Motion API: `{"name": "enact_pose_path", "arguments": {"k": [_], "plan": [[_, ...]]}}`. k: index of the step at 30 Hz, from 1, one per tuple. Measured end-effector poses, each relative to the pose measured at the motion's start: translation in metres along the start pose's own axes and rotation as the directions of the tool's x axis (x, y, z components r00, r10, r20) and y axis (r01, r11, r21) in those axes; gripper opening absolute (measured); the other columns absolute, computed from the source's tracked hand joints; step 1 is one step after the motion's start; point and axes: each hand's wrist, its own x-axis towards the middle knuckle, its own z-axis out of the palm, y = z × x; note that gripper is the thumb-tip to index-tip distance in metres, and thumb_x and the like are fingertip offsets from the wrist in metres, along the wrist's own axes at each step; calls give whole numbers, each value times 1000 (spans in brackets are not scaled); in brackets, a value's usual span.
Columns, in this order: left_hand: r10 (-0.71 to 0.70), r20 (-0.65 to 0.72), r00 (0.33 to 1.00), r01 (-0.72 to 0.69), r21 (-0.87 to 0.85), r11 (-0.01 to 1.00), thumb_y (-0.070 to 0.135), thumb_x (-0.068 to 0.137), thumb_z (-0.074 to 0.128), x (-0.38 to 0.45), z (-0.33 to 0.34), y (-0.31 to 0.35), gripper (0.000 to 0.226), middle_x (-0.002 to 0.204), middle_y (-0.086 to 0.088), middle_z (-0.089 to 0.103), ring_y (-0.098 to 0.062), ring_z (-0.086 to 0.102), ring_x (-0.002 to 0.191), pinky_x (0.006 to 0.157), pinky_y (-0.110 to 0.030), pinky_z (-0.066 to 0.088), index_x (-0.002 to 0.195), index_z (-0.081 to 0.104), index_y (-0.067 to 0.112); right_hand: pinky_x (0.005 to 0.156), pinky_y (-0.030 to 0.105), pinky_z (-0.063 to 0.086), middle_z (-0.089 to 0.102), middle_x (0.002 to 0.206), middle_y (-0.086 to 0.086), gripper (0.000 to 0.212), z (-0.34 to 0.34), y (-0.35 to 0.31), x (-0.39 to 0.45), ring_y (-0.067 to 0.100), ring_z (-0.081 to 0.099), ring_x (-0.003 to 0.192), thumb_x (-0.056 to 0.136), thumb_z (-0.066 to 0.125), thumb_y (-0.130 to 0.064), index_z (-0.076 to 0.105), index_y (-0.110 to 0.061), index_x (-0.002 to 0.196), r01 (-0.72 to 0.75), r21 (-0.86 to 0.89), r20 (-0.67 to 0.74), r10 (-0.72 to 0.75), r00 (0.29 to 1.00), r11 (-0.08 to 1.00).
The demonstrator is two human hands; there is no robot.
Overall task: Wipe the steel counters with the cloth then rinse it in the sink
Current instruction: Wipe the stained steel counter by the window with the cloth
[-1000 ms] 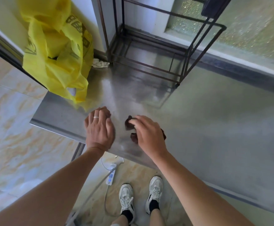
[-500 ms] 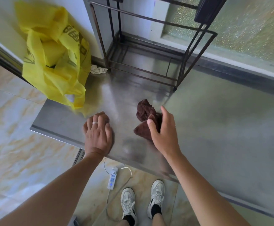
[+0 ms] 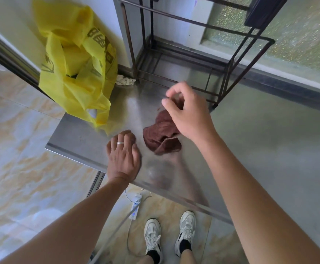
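The brown cloth is bunched on the steel counter, near its front left corner. My right hand is raised above it and pinches the cloth's upper end between thumb and fingers, so the cloth hangs from the fingers down to the counter. My left hand, with a ring on it, rests on the counter just left of the cloth, close to the front edge, and holds nothing. No sink is in view.
A yellow plastic bag sits on the counter's back left corner, with a crumpled white rag beside it. A dark metal wire rack stands at the back against the wall. A power strip and cable lie on the tiled floor.
My right hand went from lying on the cloth near the front edge to lifting its upper end. The cloth now stretches upward. My left hand stayed in place.
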Motion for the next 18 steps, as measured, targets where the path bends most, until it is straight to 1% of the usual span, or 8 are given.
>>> {"name": "enact_pose_path", "arguments": {"k": [2, 4, 6, 8, 11, 15, 16, 18], "plan": [[-1, -2, 1000, 1, 1, 1000, 27, 92, 33, 0, 0, 0, 28, 119, -4, 54, -31, 47, 106, 96, -44, 35, 108, 53, 15, 90, 27, 39, 62, 118, 3, 42, 14, 34, 5, 18, 56, 110, 97, 61, -43, 58, -13, 127, -96, -309, 27, 110, 994, 946], [-2, -7, 1000, 2, -3, 1000, 27, 92, 33, 0, 1, 0, 28, 119, -4, 54, -30, 47, 106, 96, -44, 35, 106, 53, 15, 111, 43, 37, 50, 141, 15, 68, 43, 60, -5, 34, 44, 134, 93, 47, -64, 49, -17, 143, -142, -433, 77, 193, 978, 890], [0, -9, 1000, 0, -3, 1000, 27, 92, 32, 0, 1, 0, 29, 119, -4, 55, -30, 46, 106, 96, -45, 35, 106, 53, 14, 122, 56, 21, 36, 159, 17, 84, 77, 68, -30, 35, 27, 151, 87, 36, -77, 42, -23, 151, -113, -495, 117, 195, 974, 861], [2, -8, 1000, -2, -4, 1000, 27, 92, 32, 0, 2, 0, 28, 118, -4, 55, -30, 46, 105, 95, -45, 35, 107, 52, 14, 121, 59, 20, 42, 158, 14, 78, 107, 67, -55, 35, 28, 152, 87, 49, -68, 51, -19, 147, 26, -500, 129, 45, 991, 866], [1, -7, 1000, -1, -30, 1000, 26, 93, 31, 0, 3, -3, 27, 117, -5, 54, -30, 47, 106, 96, -44, 34, 110, 49, 16, 111, 51, 38, 59, 144, 8, 54, 118, 65, -73, 31, 45, 144, 85, 64, -32, 63, -12, 136, 190, -332, 154, -146, 977, 924], [19, -23, 1000, -20, -58, 998, 24, 90, 34, 0, 0, -3, 27, 110, -8, 56, -32, 49, 103, 94, -45, 35, 111, 50, 16, 123, 44, 28, 31, 166, 7, 70, 61, 94, -92, 26, 27, 154, 81, 60, -26, 49, -23, 149, 358, -327, 368, -231, 901, 875], [22, -28, 999, -24, -59, 998, 24, 89, 35, 1, 0, -3, 27, 108, -8, 57, -33, 49, 101, 93, -45, 35, 109, 51, 15, 124, 44, 22, 18, 169, 11, 76, 42, 109, -97, 30, 17, 157, 79, 61, -31, 44, -24, 153, 315, -383, 357, -175, 917, 869], [27, -35, 999, -29, -43, 999, 25, 88, 35, 2, -1, -3, 28, 103, -9, 58, -33, 50, 98, 90, -45, 36, 104, 55, 12, 126, 51, 15, -2, 168, 25, 93, 9, 136, -95, 42, -1, 157, 74, 60, -38, 27, -18, 160, 30, -519, 148, 56, 987, 854]]}}
